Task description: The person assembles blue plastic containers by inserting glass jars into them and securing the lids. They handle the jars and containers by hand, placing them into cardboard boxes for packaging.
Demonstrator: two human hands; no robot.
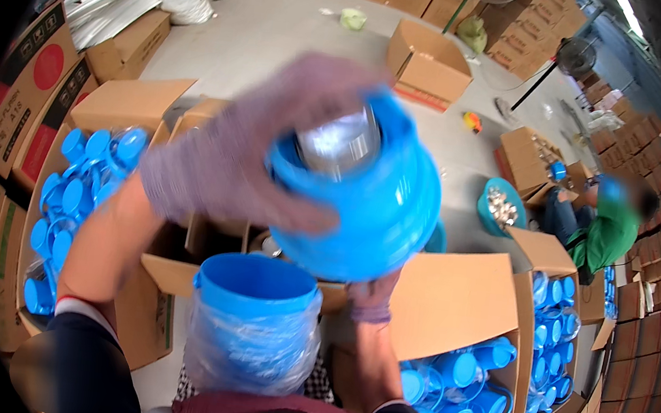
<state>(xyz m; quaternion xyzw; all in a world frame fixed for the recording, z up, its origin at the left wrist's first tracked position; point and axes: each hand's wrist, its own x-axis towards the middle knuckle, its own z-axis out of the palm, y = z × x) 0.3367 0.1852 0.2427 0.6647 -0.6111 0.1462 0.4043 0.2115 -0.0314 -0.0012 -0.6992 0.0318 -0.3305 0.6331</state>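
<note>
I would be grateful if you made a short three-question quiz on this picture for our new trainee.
1. True or false: the left hand and the right hand, both at the raised blue container, wear gloves.
2. Multiple choice: what is wrapped around the blue bucket nearest the wearer's body?
A) brown paper
B) clear film
C) red cloth
3. Fill in the blank: the co-worker at the right of the picture wears a ____ top.

Key: 1. True. 2. B. 3. Green.
</note>
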